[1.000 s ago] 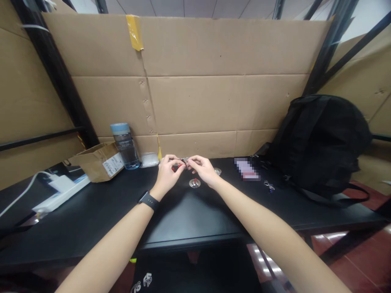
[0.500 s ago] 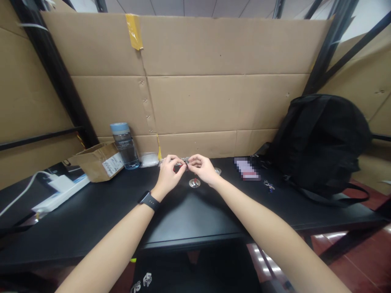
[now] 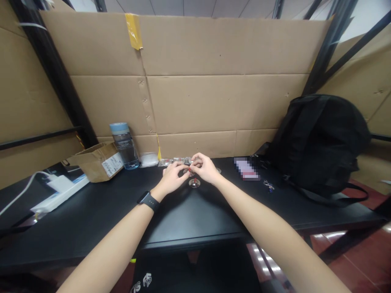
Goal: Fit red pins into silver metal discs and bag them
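Note:
Both hands meet over the middle of the black table. My left hand point(image 3: 174, 178), with a dark watch at the wrist, has its thumb and index finger closed at one side of a small silvery finger cymbal point(image 3: 189, 172) with a red loop. My right hand point(image 3: 205, 167) pinches at the red loop from the other side; the fingers partly hide it. Just below the hands, a second finger cymbal point(image 3: 194, 184) lies on the table, its red loop upward. Part of another shiny disc point(image 3: 219, 171) shows behind my right hand.
Clear packets point(image 3: 166, 162) with red bits lie along the cardboard wall. To the left stand a water bottle point(image 3: 125, 148), a cardboard box point(image 3: 97, 162) and a white power strip point(image 3: 62, 191). A phone point(image 3: 247, 168), a keyring point(image 3: 269, 186) and a black backpack point(image 3: 320, 146) are on the right.
Both hands have come down slightly toward the table with the finger cymbal. My left hand has flattened and lowered, uncovering the packets behind it.

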{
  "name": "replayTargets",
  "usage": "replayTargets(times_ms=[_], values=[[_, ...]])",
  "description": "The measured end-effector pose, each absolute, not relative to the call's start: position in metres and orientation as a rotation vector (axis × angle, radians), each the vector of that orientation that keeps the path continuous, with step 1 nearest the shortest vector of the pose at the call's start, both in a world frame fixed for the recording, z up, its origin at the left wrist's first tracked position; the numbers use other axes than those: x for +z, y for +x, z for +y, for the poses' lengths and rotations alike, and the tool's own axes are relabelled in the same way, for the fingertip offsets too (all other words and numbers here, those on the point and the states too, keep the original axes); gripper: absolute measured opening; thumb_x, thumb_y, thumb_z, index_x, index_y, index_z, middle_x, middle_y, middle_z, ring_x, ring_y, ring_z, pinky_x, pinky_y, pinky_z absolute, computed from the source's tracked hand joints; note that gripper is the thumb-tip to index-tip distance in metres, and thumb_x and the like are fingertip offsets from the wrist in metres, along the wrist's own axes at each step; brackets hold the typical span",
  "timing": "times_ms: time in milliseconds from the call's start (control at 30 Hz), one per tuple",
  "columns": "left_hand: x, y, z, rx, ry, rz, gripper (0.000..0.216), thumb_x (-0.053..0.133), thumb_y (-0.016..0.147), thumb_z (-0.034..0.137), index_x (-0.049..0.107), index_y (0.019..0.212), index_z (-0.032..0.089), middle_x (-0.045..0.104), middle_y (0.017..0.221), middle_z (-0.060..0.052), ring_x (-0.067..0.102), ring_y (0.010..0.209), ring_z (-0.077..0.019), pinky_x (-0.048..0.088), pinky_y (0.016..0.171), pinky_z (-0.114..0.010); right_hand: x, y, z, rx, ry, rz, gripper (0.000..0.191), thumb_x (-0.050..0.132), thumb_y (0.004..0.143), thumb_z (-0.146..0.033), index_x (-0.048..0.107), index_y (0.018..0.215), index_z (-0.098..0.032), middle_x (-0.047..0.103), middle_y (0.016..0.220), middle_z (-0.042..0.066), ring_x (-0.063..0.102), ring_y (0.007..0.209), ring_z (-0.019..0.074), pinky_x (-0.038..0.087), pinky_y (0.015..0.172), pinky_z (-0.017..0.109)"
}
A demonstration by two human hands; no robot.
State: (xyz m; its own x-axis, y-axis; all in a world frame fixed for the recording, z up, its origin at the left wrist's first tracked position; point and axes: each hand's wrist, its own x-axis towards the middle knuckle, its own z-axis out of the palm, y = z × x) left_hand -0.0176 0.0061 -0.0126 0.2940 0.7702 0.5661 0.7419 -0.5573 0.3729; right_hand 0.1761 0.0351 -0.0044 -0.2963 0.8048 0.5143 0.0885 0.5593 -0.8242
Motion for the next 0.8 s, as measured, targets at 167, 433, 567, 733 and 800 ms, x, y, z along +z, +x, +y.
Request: replayTargets(times_ms=[167, 433, 567, 733, 800], values=[[-0.013, -0.02, 0.006, 1.018, 2.51, 1.53, 0.022, 0.066, 0.092, 0.046, 0.078, 0.105, 0.034, 0.069, 0.117, -0.005, 0.061, 0.113, -0.0299, 0.045, 0.097, -0.046, -0.003, 0.177, 0.035, 0.795, -0.731, -1.803, 0.023, 0.067, 0.078, -0.021, 0.055, 0.097, -0.022, 0.068, 0.075, -0.002, 0.066, 0.065, 0.0152, 0.051, 0.064, 0.026], [-0.007, -0.022, 0.005, 0.969, 2.475, 1.563, 0.018, 0.072, 0.087, 0.048, 0.082, 0.09, 0.034, 0.071, 0.113, -0.004, 0.059, 0.114, -0.0316, 0.042, 0.099, -0.047, -0.002, 0.178, 0.035, 0.775, -0.727, -1.855, 0.022, 0.066, 0.079, -0.021, 0.053, 0.097, -0.022, 0.067, 0.076, -0.003, 0.063, 0.065, 0.0143, 0.049, 0.064, 0.026], [-0.009, -0.025, 0.007, 0.959, 2.493, 1.549, 0.023, 0.071, 0.086, 0.051, 0.082, 0.077, 0.032, 0.072, 0.111, -0.004, 0.059, 0.114, -0.0317, 0.041, 0.1, -0.048, -0.003, 0.176, 0.03, 0.788, -0.749, -1.915, 0.024, 0.065, 0.08, -0.02, 0.053, 0.1, -0.023, 0.069, 0.077, -0.003, 0.063, 0.062, 0.0135, 0.05, 0.063, 0.025], [-0.012, -0.029, 0.011, 0.976, 2.514, 1.496, 0.014, 0.079, 0.081, 0.047, 0.083, 0.087, 0.035, 0.072, 0.113, -0.003, 0.059, 0.115, -0.0312, 0.041, 0.1, -0.048, -0.006, 0.172, 0.025, 0.844, -0.753, -1.938, 0.024, 0.065, 0.079, -0.018, 0.053, 0.1, -0.023, 0.07, 0.079, -0.002, 0.065, 0.063, 0.0138, 0.051, 0.06, 0.024], [-0.013, -0.029, 0.011, 0.978, 2.521, 1.482, 0.013, 0.08, 0.08, 0.044, 0.083, 0.086, 0.034, 0.072, 0.114, -0.004, 0.059, 0.115, -0.0313, 0.042, 0.1, -0.048, -0.006, 0.171, 0.025, 0.874, -0.754, -1.939, 0.024, 0.066, 0.079, -0.018, 0.053, 0.099, -0.023, 0.071, 0.079, -0.001, 0.067, 0.064, 0.0141, 0.052, 0.06, 0.024]])
